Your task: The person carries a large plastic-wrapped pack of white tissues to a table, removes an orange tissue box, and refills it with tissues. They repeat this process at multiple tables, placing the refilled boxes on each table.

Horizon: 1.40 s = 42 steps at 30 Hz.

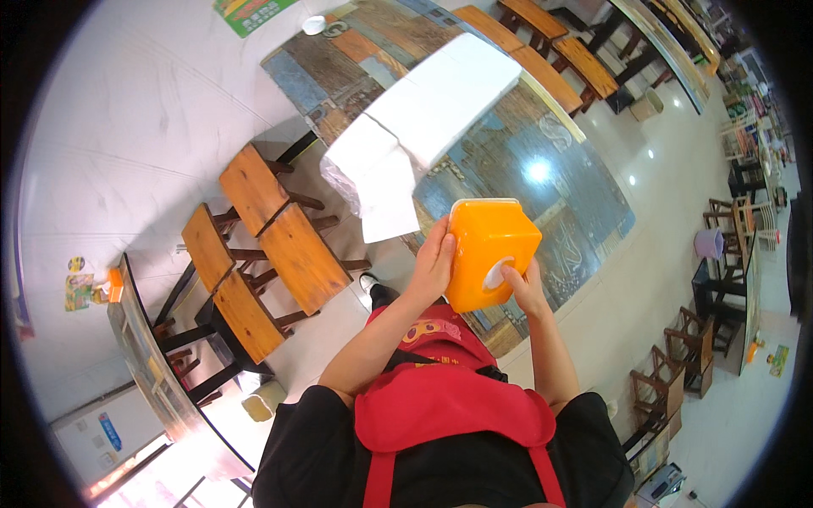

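An orange plastic tissue box (488, 238), with white tissue showing in its oval opening, is held between both hands above the near edge of a patchwork-patterned table (540, 209). My left hand (436, 259) grips its left side. On the right, my right hand (527, 284) holds the lower edge, with the thumb at the opening. Beyond the box, a long stack of white paper tissues (444, 89) lies across the table. Its near end has loose sheets (384, 197) and clear plastic wrap (340, 178) hanging past the table's edge.
Wooden stools (305, 254) stand to the left, with another table (149, 343) beyond them. More stools (540, 70) line the table's far right side. A small white object (314, 25) rests at the far corner. Bins (646, 105) and wooden chairs (667, 381) stand on the right.
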Available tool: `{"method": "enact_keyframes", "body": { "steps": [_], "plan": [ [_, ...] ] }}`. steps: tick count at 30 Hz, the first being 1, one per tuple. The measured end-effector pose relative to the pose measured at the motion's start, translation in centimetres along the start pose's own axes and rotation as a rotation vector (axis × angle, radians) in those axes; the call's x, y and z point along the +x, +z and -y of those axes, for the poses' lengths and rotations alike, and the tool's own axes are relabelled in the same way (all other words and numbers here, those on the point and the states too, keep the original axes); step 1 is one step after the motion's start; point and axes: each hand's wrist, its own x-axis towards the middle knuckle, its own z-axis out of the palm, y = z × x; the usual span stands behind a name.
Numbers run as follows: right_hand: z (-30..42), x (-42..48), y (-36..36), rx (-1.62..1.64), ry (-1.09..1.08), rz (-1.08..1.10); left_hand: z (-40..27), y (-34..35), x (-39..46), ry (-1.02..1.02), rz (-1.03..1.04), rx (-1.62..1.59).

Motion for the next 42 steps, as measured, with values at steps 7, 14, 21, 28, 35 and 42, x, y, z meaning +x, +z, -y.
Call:
{"method": "enact_keyframes", "body": {
  "steps": [7,14,21,28,35,42],
  "plan": [
    [2.7,2.9,5.9,0.071,0.038,0.131,-3.1,-7.7,-0.8,-0.246,-0.002,-0.721],
    [5.5,7.3,16.7,0.076,-0.147,0.108,-7.0,-15.2,-1.2,-0.007,-0.074,-0.414],
    [7.4,11.8,25.8,-0.052,-0.125,0.197,-9.6,-23.7,-0.7,0.025,-0.179,-0.279],
    [14.5,12.0,29.9,-1.007,-0.827,0.265,-10.0,-28.6,-0.9,0.062,-0.352,-0.202],
    [14.9,14.2,33.7,-1.300,-1.071,0.384,-9.4,-30.3,-0.6,0.036,-0.377,0.073],
    [13.4,17.2,35.6,-1.196,-1.252,0.360,-10.1,-31.1,0.0,-0.009,-0.492,-0.091]
  ]
}}
